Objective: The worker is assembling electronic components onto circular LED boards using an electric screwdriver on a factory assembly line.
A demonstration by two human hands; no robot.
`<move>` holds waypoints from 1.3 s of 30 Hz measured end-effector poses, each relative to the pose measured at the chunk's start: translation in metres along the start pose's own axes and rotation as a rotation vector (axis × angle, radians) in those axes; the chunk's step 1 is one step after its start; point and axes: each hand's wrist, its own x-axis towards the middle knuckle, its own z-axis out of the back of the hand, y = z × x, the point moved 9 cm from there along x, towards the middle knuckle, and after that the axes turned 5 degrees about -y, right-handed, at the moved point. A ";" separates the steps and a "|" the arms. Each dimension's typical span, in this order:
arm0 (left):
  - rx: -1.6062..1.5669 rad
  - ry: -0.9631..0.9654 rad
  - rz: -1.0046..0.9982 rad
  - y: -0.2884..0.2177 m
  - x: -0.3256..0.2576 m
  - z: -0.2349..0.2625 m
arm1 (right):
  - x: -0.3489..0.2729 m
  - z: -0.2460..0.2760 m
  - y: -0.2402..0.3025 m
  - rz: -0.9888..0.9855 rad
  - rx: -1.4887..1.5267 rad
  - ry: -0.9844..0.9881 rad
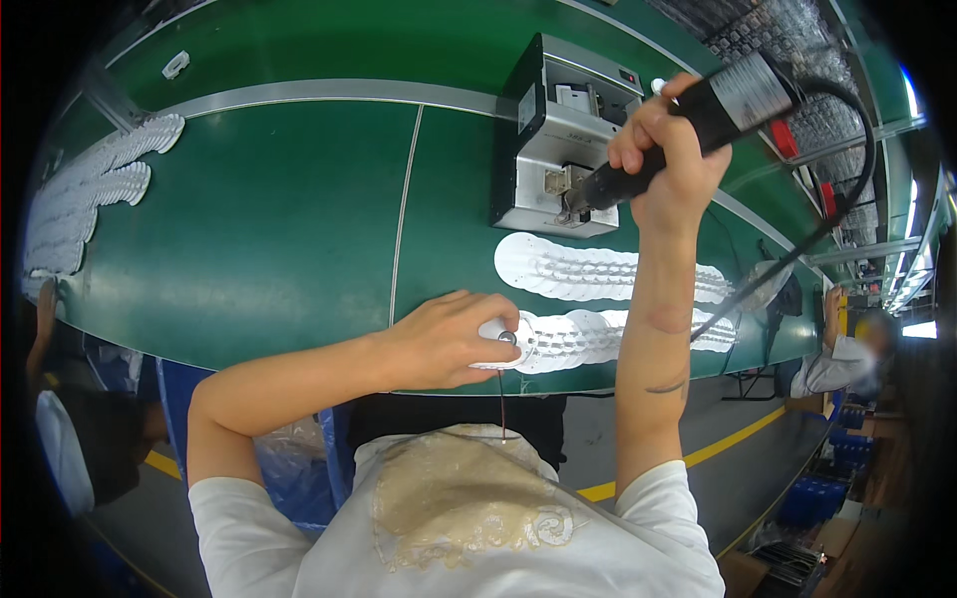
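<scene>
My right hand [676, 164] is wrapped round a black electric screwdriver [713, 110]. Its tip reaches into the front of a grey and black screw feeder [538, 140]. At the near edge of the green table, the fingers of my left hand [449, 334] grip a white plastic part [490, 329], partly hidden under them. A small round metal piece [508, 338] shows at the fingertips. Below it a thin dark wire [502, 399] hangs past the table edge. Beside this hand lies an overlapping row of white discs [578, 334], with a second row [528, 264] behind it.
Overlapping white parts [95, 199] cover the table's far left. A small white piece [175, 66] lies beyond the metal rail. The screwdriver's black cable [867, 169] loops down at the right. A blue bin [299, 498] stands under the table. Other people sit at both sides.
</scene>
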 end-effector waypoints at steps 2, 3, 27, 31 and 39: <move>-0.008 -0.033 -0.023 0.000 -0.001 0.003 | -0.010 0.003 0.001 -0.021 0.106 -0.001; -0.006 -0.057 -0.044 -0.002 -0.003 0.004 | -0.018 0.002 0.007 0.001 0.101 0.007; -0.031 -0.042 -0.021 -0.002 -0.001 0.006 | -0.132 -0.019 0.029 -0.148 0.152 0.143; -0.008 -0.069 -0.056 -0.004 -0.001 0.006 | -0.134 -0.020 0.029 -0.139 0.085 0.122; -0.013 -0.066 -0.044 -0.003 -0.001 0.007 | -0.145 -0.030 0.037 -0.037 -0.005 0.205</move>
